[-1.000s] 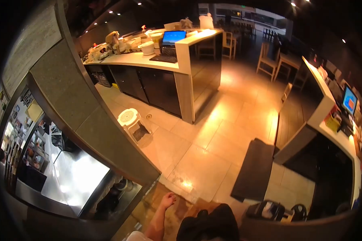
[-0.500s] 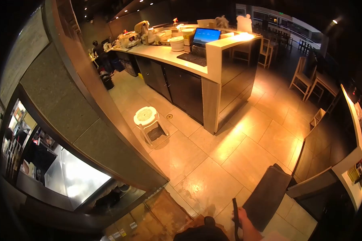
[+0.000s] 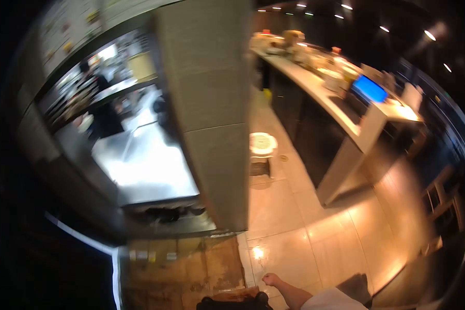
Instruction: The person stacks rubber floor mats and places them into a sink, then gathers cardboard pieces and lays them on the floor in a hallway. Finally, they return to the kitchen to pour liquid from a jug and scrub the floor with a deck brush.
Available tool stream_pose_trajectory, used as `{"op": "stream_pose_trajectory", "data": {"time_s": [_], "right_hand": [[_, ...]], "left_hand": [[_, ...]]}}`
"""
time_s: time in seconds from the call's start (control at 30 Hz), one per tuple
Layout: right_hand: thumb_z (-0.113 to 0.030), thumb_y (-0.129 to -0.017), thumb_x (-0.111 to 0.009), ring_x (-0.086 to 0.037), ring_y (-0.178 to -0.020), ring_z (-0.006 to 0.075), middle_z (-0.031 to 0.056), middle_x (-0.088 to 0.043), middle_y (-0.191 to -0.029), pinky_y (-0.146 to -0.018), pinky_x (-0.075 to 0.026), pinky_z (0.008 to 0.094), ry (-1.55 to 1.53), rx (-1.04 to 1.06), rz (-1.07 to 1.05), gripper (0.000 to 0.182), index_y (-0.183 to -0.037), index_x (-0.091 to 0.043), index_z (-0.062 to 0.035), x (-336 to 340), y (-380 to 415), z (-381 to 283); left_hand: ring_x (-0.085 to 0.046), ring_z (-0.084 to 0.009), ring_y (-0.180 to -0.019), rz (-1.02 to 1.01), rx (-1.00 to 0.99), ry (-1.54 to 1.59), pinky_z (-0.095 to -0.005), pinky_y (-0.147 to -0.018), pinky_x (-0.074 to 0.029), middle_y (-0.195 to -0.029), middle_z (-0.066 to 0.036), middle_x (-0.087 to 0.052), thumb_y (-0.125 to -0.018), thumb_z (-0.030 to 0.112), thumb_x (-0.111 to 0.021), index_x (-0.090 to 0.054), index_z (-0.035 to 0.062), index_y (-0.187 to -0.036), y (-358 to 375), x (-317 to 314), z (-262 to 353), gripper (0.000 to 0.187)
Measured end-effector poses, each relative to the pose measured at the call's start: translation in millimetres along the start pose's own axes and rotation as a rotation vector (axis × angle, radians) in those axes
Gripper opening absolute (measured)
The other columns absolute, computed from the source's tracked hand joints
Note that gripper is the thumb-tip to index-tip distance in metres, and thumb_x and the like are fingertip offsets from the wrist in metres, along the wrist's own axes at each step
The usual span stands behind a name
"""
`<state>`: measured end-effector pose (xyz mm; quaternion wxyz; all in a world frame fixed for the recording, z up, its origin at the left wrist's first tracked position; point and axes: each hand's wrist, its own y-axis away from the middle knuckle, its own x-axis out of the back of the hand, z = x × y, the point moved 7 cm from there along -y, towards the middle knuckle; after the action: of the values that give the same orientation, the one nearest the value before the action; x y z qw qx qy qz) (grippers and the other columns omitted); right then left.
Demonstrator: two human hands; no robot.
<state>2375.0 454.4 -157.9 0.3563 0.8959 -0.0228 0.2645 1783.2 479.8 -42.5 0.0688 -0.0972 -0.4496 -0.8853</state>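
My right hand (image 3: 269, 279) is low in the view over the pale tiled floor, its forearm reaching in from the bottom right below a light sleeve. Its fingers look curled, but they are small and blurred, and I cannot make out anything in them. My left hand does not show. Beside the right hand, at the bottom edge, is a dark object (image 3: 233, 302) with rounded ends. Flattened brown cardboard (image 3: 191, 263) covers the floor to the left of the hand.
A pillar (image 3: 206, 113) stands mid-view, left of a white stool (image 3: 262, 144). Farther right runs a long counter (image 3: 315, 80) with a lit blue screen (image 3: 369, 89). Through an opening at left shows a shiny metal worktop (image 3: 144, 165). A dark mat (image 3: 355, 289) lies bottom right.
The view has swung left, so the pillar and opening sit nearer the middle. The dark, long object at my right hand no longer shows, and the hand appears farther left.
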Motion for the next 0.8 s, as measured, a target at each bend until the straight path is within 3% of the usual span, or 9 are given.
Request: {"op": "stream_pose_trajectory", "data": {"time_s": [0.27, 0.3, 0.37, 0.4, 0.47, 0.6, 0.67, 0.73, 0.8], "right_hand": [[-0.02, -0.089, -0.056, -0.06, -0.058, 0.0163, 0.0056, -0.06, -0.071, -0.047, -0.046, 0.0332, -0.177, -0.185, -0.197, 0.02, -0.096, -0.066, -0.0043, -95.3, -16.4, -182.7], [-0.018, -0.091, -0.055, -0.06, -0.058, 0.0166, 0.004, -0.058, -0.069, -0.047, -0.046, 0.033, -0.165, -0.237, -0.193, 0.02, -0.101, -0.065, -0.0054, -110.4, -19.3, -201.4], [-0.018, -0.09, -0.056, -0.061, -0.06, 0.0178, 0.0051, -0.06, -0.073, -0.049, -0.047, 0.0333, -0.052, -0.304, -0.297, 0.021, -0.105, -0.063, -0.0047, -146.1, -15.1, -221.7], [-0.019, -0.09, -0.057, -0.062, -0.062, 0.0189, 0.0061, -0.061, -0.076, -0.051, -0.048, 0.0336, -0.044, -0.373, -0.368, 0.024, -0.108, -0.062, -0.0041, -172.8, -12.3, -231.9], [-0.022, -0.09, -0.059, -0.065, -0.069, 0.021, 0.0063, -0.064, -0.084, -0.056, -0.049, 0.0339, 0.075, -0.369, -0.447, 0.029, -0.113, -0.061, -0.0046, -214.7, -16.4, -263.0], [-0.02, -0.09, -0.061, -0.066, -0.087, 0.0202, 0.0105, -0.07, -0.093, -0.076, -0.053, 0.0345, 0.168, -0.064, -0.782, 0.026, -0.106, -0.068, 0.0005, -300.3, -72.5, -299.7], [-0.02, -0.089, -0.063, -0.065, -0.085, 0.0193, 0.0104, -0.07, -0.092, -0.074, -0.053, 0.034, 0.274, -0.087, -0.77, 0.026, -0.104, -0.069, 0.0001, -333.9, -99.3, -340.5], [-0.021, -0.088, -0.064, -0.065, -0.084, 0.0184, 0.0103, -0.07, -0.092, -0.072, -0.053, 0.0335, 0.368, -0.104, -0.756, 0.026, -0.103, -0.069, -0.0003, -374.7, -124.0, -395.8], [-0.03, -0.09, -0.063, -0.063, -0.059, 0.0226, 0.0059, -0.066, -0.074, -0.051, -0.051, 0.0384, 0.711, 0.059, -0.762, 0.029, -0.099, -0.064, -0.003, -432.7, -136.1, -502.2]], "left_hand": [[-0.058, -0.0195, -0.067, 0.255, -0.055, 1.047, -0.0361, -0.058, -0.05, -0.085, -0.006, -0.062, -0.091, 0.023, -0.055, -0.059, 0.0069, -0.087, 36.2, 154.1, -201.5, 0.018], [-0.057, -0.0196, -0.067, 0.179, -0.186, 1.323, -0.0361, -0.058, -0.049, -0.085, -0.006, -0.062, -0.091, 0.024, -0.055, -0.059, 0.0069, -0.087, 28.7, 166.1, -211.0, 0.018], [-0.052, -0.0141, -0.062, -0.639, -0.793, 1.098, -0.0328, -0.055, -0.046, -0.077, -0.001, -0.055, -0.093, 0.023, -0.054, -0.057, 0.009, -0.092, -5.0, 215.2, -161.6, 0.014], [-0.057, -0.014, -0.067, -0.117, -0.469, 1.432, -0.0308, -0.057, -0.047, -0.083, -0.003, -0.059, -0.091, 0.019, -0.058, -0.057, 0.0082, -0.115, -28.5, 232.6, -196.4, 0.026], [-0.055, -0.0137, -0.063, 0.482, 0.176, 0.801, -0.0314, -0.05, -0.044, -0.076, -0.001, -0.057, -0.091, 0.019, -0.059, -0.06, 0.0112, -0.107, -48.2, 289.3, -197.4, 0.017], [-0.053, -0.0135, -0.059, 0.415, 0.047, 0.549, -0.0322, -0.047, -0.041, -0.07, 0.001, -0.055, -0.093, 0.025, -0.059, -0.062, 0.0099, -0.094, -96.1, 376.1, -128.6, 0.015], [-0.057, -0.0138, -0.068, 0.245, -0.099, 1.414, -0.0332, -0.056, -0.047, -0.08, -0.002, -0.06, -0.094, 0.026, -0.059, -0.064, 0.0077, -0.1, -141.6, 403.2, -112.5, 0.02], [-0.06, -0.0172, -0.082, 0.488, -0.103, 1.374, -0.0354, -0.073, -0.051, -0.096, -0.005, -0.063, -0.094, 0.021, -0.059, -0.063, 0.0059, -0.113, -150.2, 444.7, -71.6, 0.024], [-0.058, -0.0202, -0.1, 0.202, -0.409, 1.347, -0.0374, -0.087, -0.05, -0.117, -0.009, -0.057, -0.096, 0.024, -0.056, -0.051, 0.0055, -0.13, -231.4, 485.9, -84.2, 0.039]]}}
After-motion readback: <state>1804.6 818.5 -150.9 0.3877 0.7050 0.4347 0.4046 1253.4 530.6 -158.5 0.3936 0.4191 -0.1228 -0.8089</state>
